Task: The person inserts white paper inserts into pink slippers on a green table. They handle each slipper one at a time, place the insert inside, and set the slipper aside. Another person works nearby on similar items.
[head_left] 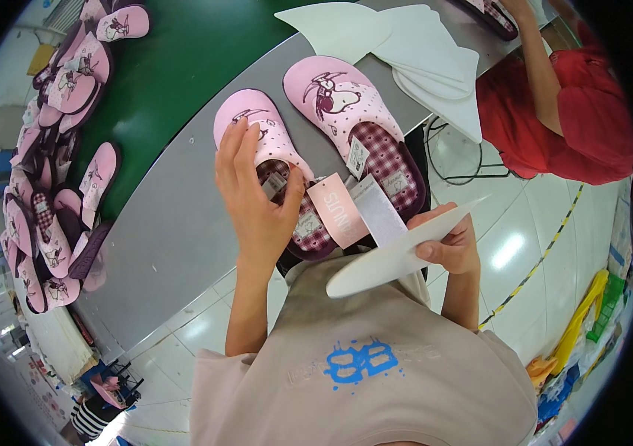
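A pair of pink slippers lies at the near edge of the grey table, with a dog print on the toes and plaid insoles. My left hand point(253, 193) grips the left slipper point(279, 141), fingers over its upper and thumb at its opening. The right slipper point(376, 126) rests beside it, untouched, with a small white label at its opening. Between the two hang a pink card tag point(337, 212) and a white tag point(380, 210). My right hand point(450, 241) pinches a thin white slipper-shaped insert point(391, 260), tilted near my body.
Several white inserts point(435, 63) lie fanned out at the table's far right. A pile of pink slippers point(53, 215) stands at left, beside a green surface point(175, 56). A co-worker in red point(554, 111) works at right, near another slipper point(491, 15).
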{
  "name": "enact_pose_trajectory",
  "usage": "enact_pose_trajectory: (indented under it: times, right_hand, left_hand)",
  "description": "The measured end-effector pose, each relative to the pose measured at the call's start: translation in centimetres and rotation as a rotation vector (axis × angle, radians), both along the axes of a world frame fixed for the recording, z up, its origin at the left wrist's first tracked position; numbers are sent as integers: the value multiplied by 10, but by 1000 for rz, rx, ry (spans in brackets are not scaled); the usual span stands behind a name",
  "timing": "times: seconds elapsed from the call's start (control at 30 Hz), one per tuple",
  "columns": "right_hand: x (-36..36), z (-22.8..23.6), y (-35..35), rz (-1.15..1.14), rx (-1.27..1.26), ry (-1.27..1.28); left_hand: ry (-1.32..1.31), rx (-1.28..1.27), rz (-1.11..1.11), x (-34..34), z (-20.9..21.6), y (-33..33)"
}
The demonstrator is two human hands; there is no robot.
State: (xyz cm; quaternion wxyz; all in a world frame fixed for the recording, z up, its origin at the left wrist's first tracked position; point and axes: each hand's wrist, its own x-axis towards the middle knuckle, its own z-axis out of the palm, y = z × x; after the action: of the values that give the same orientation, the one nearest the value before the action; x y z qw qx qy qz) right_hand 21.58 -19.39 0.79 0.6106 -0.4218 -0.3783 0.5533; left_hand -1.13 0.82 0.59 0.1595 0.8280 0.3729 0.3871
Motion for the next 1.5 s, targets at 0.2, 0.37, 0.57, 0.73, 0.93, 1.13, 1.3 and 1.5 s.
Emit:
enact_pose_trajectory:
  times: [0.2, 0.37, 0.57, 0.73, 0.93, 1.13, 1.3, 1.5]
  right_hand:
    - [-5, 2, -6, -177, 43, -33]
    - [-9, 4, -7, -503, -61, -125]
    - [-13, 3, 10, -539, -2, 12]
    - [-23, -6, 18, -628, 26, -60]
    - [-13, -6, 19, -632, -26, -1]
    - [-12, -8, 15, -652, -6, -19]
    - [-13, -3, 9, -695, 20, -50]
    - [-11, -5, 8, -699, 46, -48]
  left_hand:
    - [-14, 2, -14, -1, -3, 1]
    - [-8, -16, -19, 0, -2, 1]
    - [75, -105, -7, -4, 16, -11]
    - [-52, -97, -62, -8, 14, -11]
    - [-260, -15, -558, -39, 127, -19]
    - [-228, -51, -845, -47, 181, -38]
    - [-251, -13, -691, -58, 194, -43]
    - [-377, -42, -310, -44, 203, -87]
